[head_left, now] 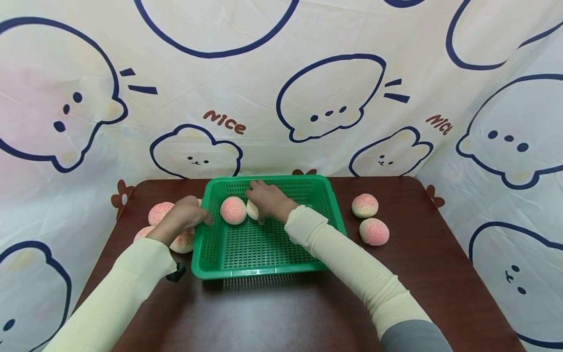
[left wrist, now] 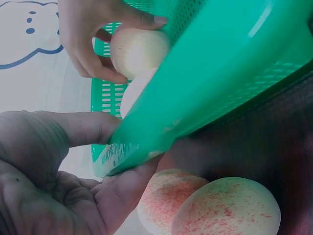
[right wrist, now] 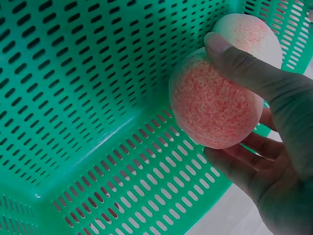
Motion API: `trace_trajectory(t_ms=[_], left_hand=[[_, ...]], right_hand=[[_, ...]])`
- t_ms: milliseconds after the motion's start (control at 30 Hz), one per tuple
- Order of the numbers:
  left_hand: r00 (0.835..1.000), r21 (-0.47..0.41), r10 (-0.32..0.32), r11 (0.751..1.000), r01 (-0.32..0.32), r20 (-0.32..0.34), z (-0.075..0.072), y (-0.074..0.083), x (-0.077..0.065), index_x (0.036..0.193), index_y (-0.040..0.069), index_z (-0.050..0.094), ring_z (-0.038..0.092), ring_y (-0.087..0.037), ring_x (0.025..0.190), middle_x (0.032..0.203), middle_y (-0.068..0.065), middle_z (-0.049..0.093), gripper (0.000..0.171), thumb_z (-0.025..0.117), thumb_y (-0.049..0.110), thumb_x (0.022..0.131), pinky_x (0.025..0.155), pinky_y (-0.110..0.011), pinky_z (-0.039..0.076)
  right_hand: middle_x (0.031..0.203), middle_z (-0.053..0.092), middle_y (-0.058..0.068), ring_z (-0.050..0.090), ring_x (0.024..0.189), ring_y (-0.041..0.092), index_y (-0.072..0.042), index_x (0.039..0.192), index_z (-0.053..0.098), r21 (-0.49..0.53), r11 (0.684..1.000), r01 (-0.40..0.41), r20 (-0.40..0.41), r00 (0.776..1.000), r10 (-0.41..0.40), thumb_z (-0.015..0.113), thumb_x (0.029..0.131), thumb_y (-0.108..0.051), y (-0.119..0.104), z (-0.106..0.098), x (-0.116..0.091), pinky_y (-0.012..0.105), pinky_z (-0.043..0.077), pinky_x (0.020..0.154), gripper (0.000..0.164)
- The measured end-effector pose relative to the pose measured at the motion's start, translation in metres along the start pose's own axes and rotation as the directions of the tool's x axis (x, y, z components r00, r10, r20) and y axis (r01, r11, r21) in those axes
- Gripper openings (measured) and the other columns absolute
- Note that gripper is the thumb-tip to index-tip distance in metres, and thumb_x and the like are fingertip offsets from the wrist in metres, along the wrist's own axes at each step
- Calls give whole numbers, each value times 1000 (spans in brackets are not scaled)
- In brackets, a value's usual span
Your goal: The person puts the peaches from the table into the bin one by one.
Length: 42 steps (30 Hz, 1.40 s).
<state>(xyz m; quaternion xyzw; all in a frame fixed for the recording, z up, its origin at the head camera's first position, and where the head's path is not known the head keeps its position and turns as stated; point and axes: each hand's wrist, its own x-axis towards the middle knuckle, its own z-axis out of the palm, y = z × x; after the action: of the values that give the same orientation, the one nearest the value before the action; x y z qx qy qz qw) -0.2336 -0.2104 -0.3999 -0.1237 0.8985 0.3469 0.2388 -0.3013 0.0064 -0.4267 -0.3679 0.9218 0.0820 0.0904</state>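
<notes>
A green plastic basket (head_left: 272, 270) with slotted walls stands on the dark table. My left hand (head_left: 186, 214) grips its left rim, thumb over the edge and fingers beneath, as the left wrist view shows. Inside, my right hand (head_left: 269, 199) holds a pink-and-cream peach (right wrist: 215, 103) between thumb and fingers, near the back wall. Another peach (head_left: 233, 210) sits to its left in the basket, right beside the held one. Outside the left wall, close to my left hand, lie several more peaches (head_left: 182, 243), partly hidden by that hand and arm.
Two peaches (head_left: 374, 231) lie on the table (head_left: 422, 264) to the right of the basket. A white cloth (head_left: 259, 98) with cartoon drawings hangs behind the table and along both sides. A dark band (head_left: 177, 272) shows at my left wrist.
</notes>
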Motion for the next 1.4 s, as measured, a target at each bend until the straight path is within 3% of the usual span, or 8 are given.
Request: trace_trajectory(t_ms=[233,500,1400], left_hand=[[1000,15,4,1000,-4,-10,1,1,0,93,-8,63,57,-15,54,73,-12,61,16,69,4,85,52,-27,49],[1000,20,-2,1000,3,-18,2,1,0,96,-10,63,61,-16,58,79,-16,65,18,69,3,86,55,-29,54],[999,59,26,998,-24,-33,2,-1,0,91,-8,62,61,-18,62,78,-16,64,16,70,4,84,56,-30,54]], right_hand=[[141,50,9,51,125,25,-15,138,61,2,1000,2,1,1000,-2,96,70,-32,-2,3,0,41,57,94,79],[146,49,7,50,129,24,-16,141,60,-18,1000,2,3,1000,-2,95,71,-37,-2,5,3,42,55,98,81],[155,42,9,45,137,25,-16,144,55,-76,996,-36,38,999,39,92,75,-38,-10,8,0,36,58,92,80]])
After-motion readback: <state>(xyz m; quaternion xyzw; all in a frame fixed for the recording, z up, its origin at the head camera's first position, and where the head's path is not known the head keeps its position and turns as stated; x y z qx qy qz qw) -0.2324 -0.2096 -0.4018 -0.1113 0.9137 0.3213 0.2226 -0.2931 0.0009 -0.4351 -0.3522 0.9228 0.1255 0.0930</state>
